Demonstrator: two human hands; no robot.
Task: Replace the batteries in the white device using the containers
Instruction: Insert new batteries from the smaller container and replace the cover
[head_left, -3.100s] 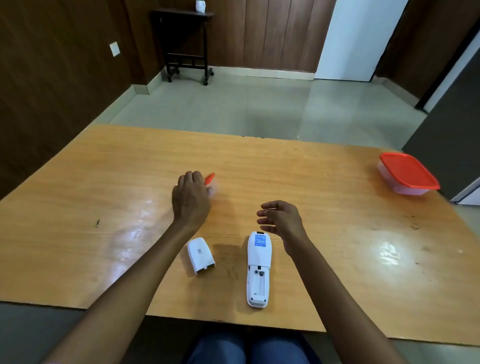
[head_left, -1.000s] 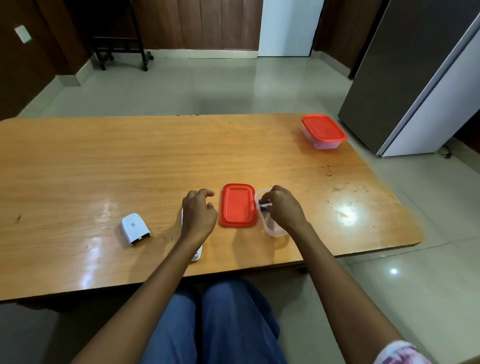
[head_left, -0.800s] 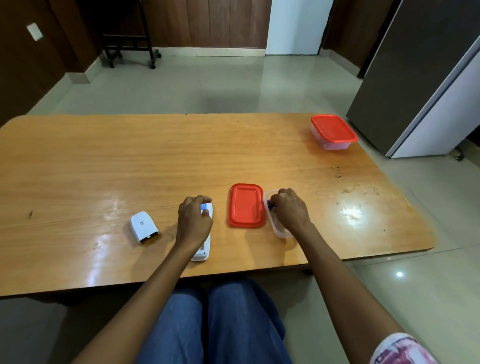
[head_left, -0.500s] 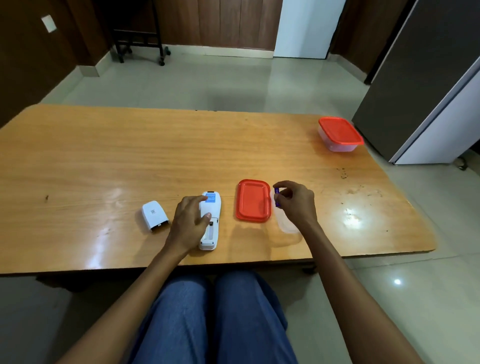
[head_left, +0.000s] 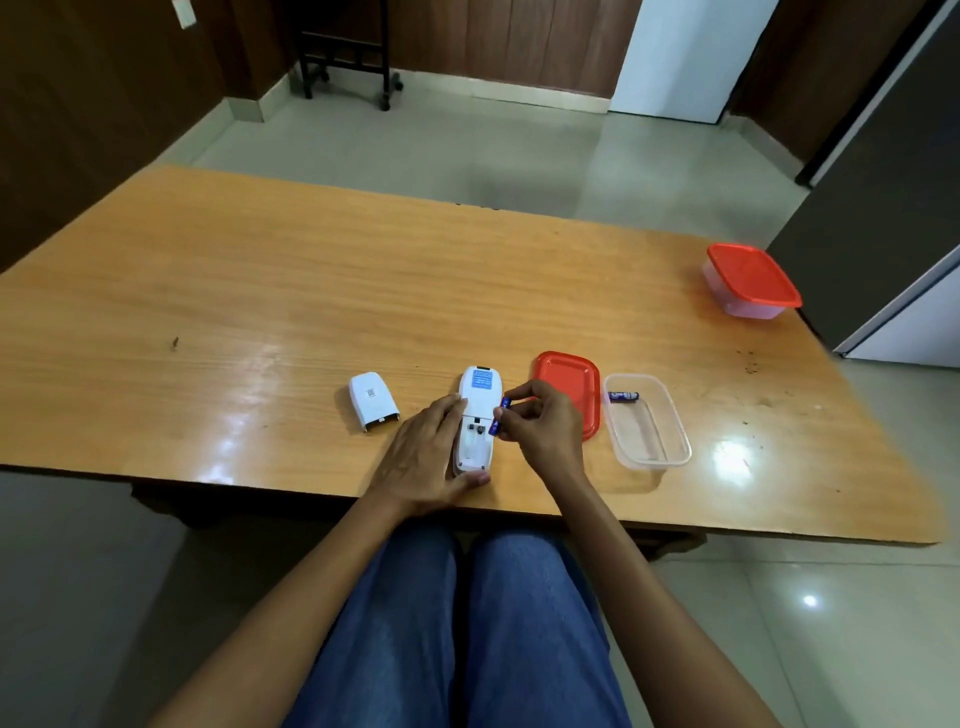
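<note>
The white device (head_left: 477, 410) lies face down near the table's front edge, its battery bay uncovered. My left hand (head_left: 423, 457) grips its left side and lower end. My right hand (head_left: 540, 428) pinches a blue battery (head_left: 500, 415) just over the bay's right edge. The white battery cover (head_left: 373, 408) rests to the left of the device. On the right lie a red lid (head_left: 569, 387) and an uncovered clear container (head_left: 649, 426) with one more blue battery (head_left: 623, 396) at its far end.
A second clear container with a red lid (head_left: 750, 280) stands at the table's far right corner. A grey cabinet (head_left: 878, 208) rises right of the wooden table (head_left: 260, 312). My knees in blue jeans are under the front edge.
My right hand lifted a blue battery out of the clear container and carried it left to the device's bay. My left hand settled onto the device. The head turned left.
</note>
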